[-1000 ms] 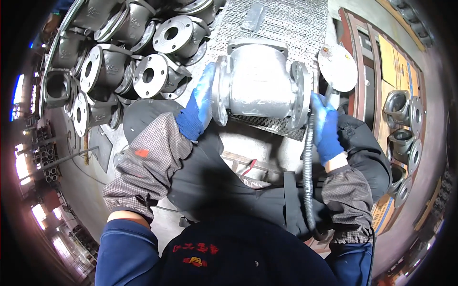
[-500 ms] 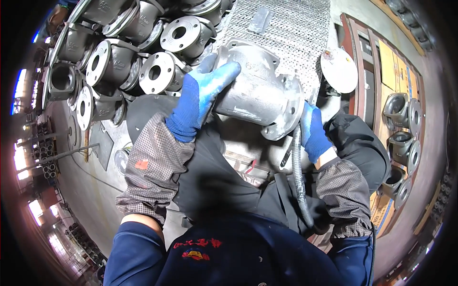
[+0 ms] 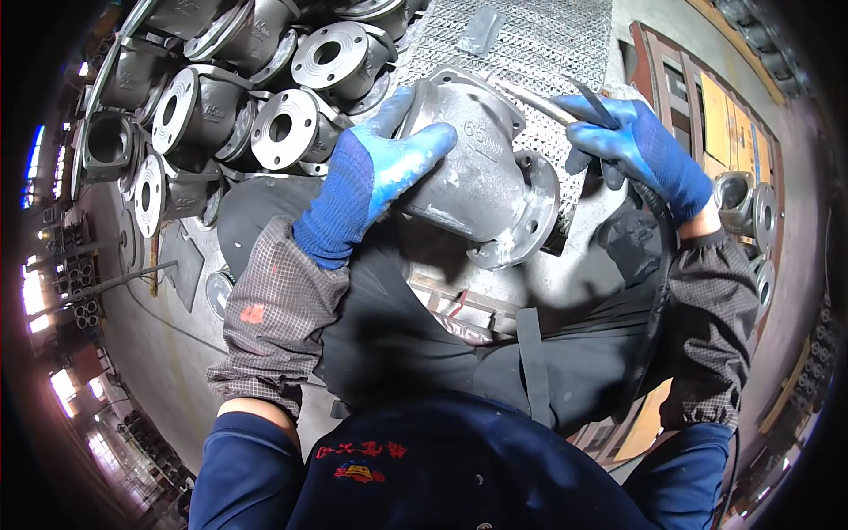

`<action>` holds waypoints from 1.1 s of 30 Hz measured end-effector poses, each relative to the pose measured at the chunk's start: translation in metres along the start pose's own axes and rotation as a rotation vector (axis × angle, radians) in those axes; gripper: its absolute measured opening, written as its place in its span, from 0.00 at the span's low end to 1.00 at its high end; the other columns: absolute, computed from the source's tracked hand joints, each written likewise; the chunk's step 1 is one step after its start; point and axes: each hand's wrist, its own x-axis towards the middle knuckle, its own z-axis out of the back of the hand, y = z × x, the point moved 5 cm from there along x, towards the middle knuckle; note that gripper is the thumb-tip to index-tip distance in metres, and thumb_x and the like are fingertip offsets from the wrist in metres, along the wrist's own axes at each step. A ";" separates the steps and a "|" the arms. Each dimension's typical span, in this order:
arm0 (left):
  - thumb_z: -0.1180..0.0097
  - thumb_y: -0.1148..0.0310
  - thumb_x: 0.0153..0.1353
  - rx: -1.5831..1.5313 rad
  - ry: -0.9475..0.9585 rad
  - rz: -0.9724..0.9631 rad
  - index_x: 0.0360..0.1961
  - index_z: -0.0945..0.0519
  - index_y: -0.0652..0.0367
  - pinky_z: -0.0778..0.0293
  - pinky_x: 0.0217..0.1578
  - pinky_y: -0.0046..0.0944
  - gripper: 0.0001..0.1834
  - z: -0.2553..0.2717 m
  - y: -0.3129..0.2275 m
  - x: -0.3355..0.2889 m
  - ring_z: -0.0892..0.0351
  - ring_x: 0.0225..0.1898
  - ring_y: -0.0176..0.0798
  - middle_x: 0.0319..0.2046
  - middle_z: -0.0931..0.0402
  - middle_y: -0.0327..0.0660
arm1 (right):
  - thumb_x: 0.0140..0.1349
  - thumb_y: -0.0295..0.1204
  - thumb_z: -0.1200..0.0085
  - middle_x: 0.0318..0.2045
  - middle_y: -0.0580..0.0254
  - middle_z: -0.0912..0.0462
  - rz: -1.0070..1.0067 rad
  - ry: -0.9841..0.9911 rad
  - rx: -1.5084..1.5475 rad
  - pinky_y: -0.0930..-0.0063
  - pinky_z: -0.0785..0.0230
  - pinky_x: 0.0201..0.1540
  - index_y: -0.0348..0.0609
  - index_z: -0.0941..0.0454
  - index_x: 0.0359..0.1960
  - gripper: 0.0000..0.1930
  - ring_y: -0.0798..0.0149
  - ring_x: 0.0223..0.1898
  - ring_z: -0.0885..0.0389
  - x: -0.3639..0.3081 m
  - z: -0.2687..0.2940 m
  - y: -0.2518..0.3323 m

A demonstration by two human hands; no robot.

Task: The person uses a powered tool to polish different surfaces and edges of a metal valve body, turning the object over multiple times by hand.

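Observation:
In front of me a grey cast-metal valve body (image 3: 468,159) with flanges lies tilted at the edge of a textured metal bench top. My left hand (image 3: 375,163), in a blue coated glove, grips its left end, thumb over the top and fingers behind it. My right hand (image 3: 632,146), gloved alike, is closed round a slim metal hand tool (image 3: 539,102) with a dark lever-like strip. The tool's thin end reaches left, over the casting's far right side; whether it touches cannot be made out. A dark hose (image 3: 655,221) runs down by my right wrist.
Several similar castings (image 3: 331,55) are stacked at far left. A small clear block (image 3: 481,33) rests on the bench top (image 3: 556,49). More castings (image 3: 733,192) stand on cardboard at right, beside a reddish-brown frame (image 3: 649,66). My knees flank the bench.
My right hand has come up from beside the lower flange to the upper right, and the slim tool now shows in it. The casting has shifted slightly; my left hand keeps its grip.

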 end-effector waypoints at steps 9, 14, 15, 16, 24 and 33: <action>0.39 0.64 0.56 0.236 0.028 -0.015 0.60 0.34 0.72 0.38 0.59 0.34 0.34 0.001 -0.001 0.003 0.33 0.59 0.39 0.59 0.33 0.54 | 0.61 0.32 0.48 0.19 0.66 0.20 0.000 0.089 -0.176 0.86 0.39 0.15 0.41 0.26 0.56 0.21 0.80 0.12 0.32 0.032 0.010 0.002; 0.39 0.62 0.56 0.247 0.007 0.043 0.62 0.36 0.72 0.37 0.59 0.34 0.37 -0.001 -0.004 0.003 0.32 0.58 0.39 0.58 0.31 0.53 | 0.62 0.32 0.49 0.18 0.65 0.20 0.050 0.094 -0.227 0.85 0.37 0.15 0.42 0.26 0.56 0.20 0.81 0.14 0.30 0.033 0.010 0.004; 0.38 0.62 0.56 0.253 0.011 0.033 0.62 0.36 0.72 0.37 0.58 0.34 0.37 -0.001 -0.003 0.003 0.32 0.58 0.39 0.58 0.31 0.53 | 0.62 0.32 0.49 0.18 0.65 0.20 0.040 0.079 -0.216 0.85 0.37 0.15 0.42 0.26 0.56 0.20 0.81 0.14 0.29 0.032 0.010 0.006; 0.38 0.61 0.56 0.260 0.015 0.022 0.62 0.36 0.72 0.37 0.58 0.34 0.37 -0.001 -0.004 0.003 0.32 0.58 0.39 0.58 0.31 0.53 | 0.62 0.32 0.49 0.19 0.65 0.20 0.095 0.092 -0.234 0.86 0.38 0.14 0.42 0.26 0.56 0.20 0.81 0.13 0.30 0.037 0.011 0.001; 0.37 0.55 0.52 0.334 -0.018 0.001 0.61 0.36 0.71 0.30 0.52 0.34 0.42 0.003 -0.002 0.003 0.25 0.52 0.40 0.52 0.26 0.55 | 0.61 0.31 0.48 0.18 0.65 0.20 0.018 0.080 -0.149 0.88 0.41 0.12 0.41 0.24 0.53 0.18 0.82 0.10 0.32 0.033 0.010 0.003; 0.36 0.53 0.51 0.356 -0.017 -0.100 0.62 0.37 0.73 0.29 0.52 0.34 0.44 0.002 -0.003 0.005 0.24 0.53 0.41 0.54 0.28 0.56 | 0.61 0.32 0.48 0.19 0.64 0.20 0.017 0.030 -0.135 0.87 0.40 0.13 0.40 0.26 0.56 0.21 0.81 0.11 0.31 0.026 0.013 -0.003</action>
